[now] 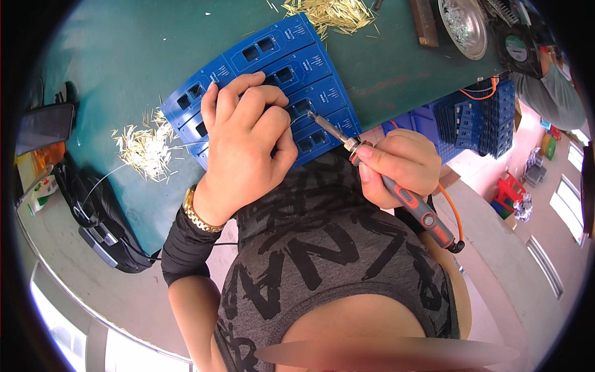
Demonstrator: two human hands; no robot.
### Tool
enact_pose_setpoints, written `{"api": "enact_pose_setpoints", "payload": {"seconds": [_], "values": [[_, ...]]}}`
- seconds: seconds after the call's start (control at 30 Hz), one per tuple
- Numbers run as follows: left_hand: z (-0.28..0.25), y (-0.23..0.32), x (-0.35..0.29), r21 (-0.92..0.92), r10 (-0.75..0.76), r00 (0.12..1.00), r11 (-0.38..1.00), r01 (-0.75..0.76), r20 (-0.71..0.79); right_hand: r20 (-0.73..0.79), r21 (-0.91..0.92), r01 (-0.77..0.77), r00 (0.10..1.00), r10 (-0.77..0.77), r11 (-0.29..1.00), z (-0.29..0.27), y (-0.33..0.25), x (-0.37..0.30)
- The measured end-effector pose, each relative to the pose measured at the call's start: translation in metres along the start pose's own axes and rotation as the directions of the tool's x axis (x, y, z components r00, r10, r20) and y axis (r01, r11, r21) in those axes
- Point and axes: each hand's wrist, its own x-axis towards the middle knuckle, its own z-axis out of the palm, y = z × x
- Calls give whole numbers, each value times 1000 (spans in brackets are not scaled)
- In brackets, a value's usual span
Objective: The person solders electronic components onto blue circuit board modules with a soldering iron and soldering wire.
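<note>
A blue circuit board panel (248, 31) with several rectangular cut-outs lies tilted at the table's near edge. My right hand (406, 164) grips a grey and red soldering iron (406, 197) like a pen, an orange cord trailing from its rear end. The iron's metal tip is at a cut-out on the panel's right part. Across the panel rests my left hand (251, 133), fingers curled and closed on a thin solder wire (193, 144). That wire enters from the left and comes out by the index finger toward the iron tip. My palm hides part of the panel.
Piles of thin pins (145, 152) lie left of the panel, with another heap (334, 13) behind it. At the far right stand a metal dish (462, 28), a dark bar (424, 23) and a small fan (517, 49). Stacked blue panels (480, 121) sit at right; a black bag (105, 217) hangs left.
</note>
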Motion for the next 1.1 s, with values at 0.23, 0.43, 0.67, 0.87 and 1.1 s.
{"api": "enact_pose_setpoints", "payload": {"seconds": [0.23,0.43,0.67,0.87,1.1], "values": [[1,-4,-2,-3,18,999,1000,-18,-40,-20,-19,-9,1000,9,1000,4,-3,3],[1,-7,-3,-33,-7,997,999,5,-72,-98,-54,-68,993,63,996,10,-4,6],[0,-6,-1,-33,25,998,999,-27,-65,5,-31,-62,998,62,998,10,-8,16],[0,-5,-2,8,16,998,1000,-16,-58,-15,-31,-24,1000,24,999,20,-3,12],[-2,-6,2,-44,25,998,999,-28,-64,-43,-127,-33,999,28,991,1,-2,13]]}}
